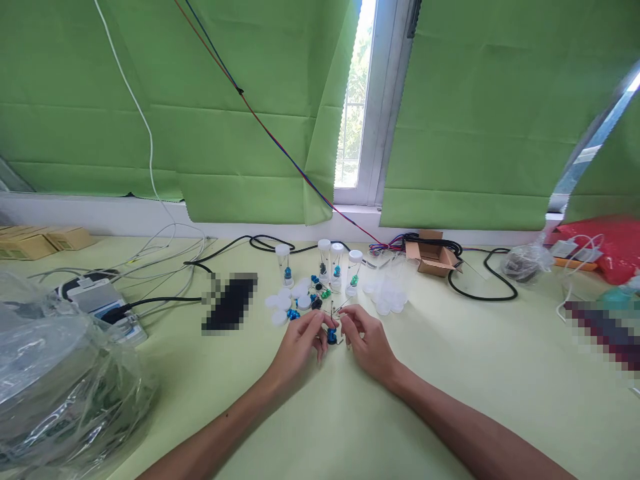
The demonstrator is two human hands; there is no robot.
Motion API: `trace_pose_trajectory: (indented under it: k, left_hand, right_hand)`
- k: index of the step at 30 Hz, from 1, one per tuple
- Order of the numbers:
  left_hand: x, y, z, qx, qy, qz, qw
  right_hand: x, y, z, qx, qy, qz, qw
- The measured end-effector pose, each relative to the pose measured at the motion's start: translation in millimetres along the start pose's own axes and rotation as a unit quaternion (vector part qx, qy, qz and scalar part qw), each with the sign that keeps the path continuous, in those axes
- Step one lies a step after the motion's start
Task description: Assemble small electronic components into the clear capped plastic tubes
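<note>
My left hand is closed in a pinch at a small blue part with a thin upright stem, just above the table. Thumb and fingers of my right hand are pressed together right beside it; a thin dark rod shows near their tips, but what they hold is too small to make out. Beyond my hands lie loose blue pieces, a green piece and black ones. Clear tubes with white caps stand behind, among them one with a blue piece and one with a green piece.
White round caps lie left of the pile, and translucent ones to the right. A small cardboard box and black cables sit at the back. Large plastic-wrapped bundle at left, power strip behind it.
</note>
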State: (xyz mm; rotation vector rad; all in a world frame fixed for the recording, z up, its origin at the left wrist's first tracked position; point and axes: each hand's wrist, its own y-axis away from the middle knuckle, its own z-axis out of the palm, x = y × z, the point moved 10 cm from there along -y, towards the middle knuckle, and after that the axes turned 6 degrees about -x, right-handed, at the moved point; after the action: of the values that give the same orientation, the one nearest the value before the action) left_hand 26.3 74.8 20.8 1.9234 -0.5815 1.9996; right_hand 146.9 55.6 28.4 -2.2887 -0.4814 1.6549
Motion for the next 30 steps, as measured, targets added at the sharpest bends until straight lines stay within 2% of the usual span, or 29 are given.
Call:
trace_pose_trajectory:
  k: [3, 7, 13, 16, 19, 22, 25, 30]
  left_hand:
    - [-1.4, 4.4, 13.9, -0.036, -0.033, -0.010, 0.999]
    - [-13.7, 9.1, 31.5, -0.106, -0.019, -0.047, 0.993]
    - [-14.3, 9.0, 32.0, -0.120, -0.028, -0.040, 0.992]
    - [-12.6, 8.0, 29.8, -0.110, -0.025, -0.035, 0.993]
    - [-11.8, 6.1, 25.6, -0.094, -0.042, -0.029, 0.994]
    - [-6.9, 3.1, 14.5, -0.054, -0.078, -0.011, 0.995]
    - [7.0, 0.3, -0.4, -0.004, -0.139, 0.025, 0.990]
    - [22.2, -4.4, -21.2, 0.061, -0.181, 0.047, 0.980]
  right_hand:
    - [-1.7, -0.3, -0.9, 0.003, -0.033, -0.005, 0.999]
    - [-0.3, 0.4, 2.8, -0.008, -0.097, 0.007, 0.995]
    - [-1.6, 0.7, 7.2, -0.023, -0.155, 0.021, 0.987]
    - [-5.8, 1.1, 5.3, -0.016, -0.157, 0.011, 0.987]
    - [-10.8, 2.8, -1.9, 0.017, -0.103, -0.008, 0.995]
    - [-18.4, 6.1, -10.9, 0.062, -0.019, -0.039, 0.997]
    - [-30.8, 10.5, -15.9, 0.095, 0.059, -0.093, 0.989]
    - [-39.5, 14.0, -10.6, 0.085, 0.115, -0.143, 0.979]
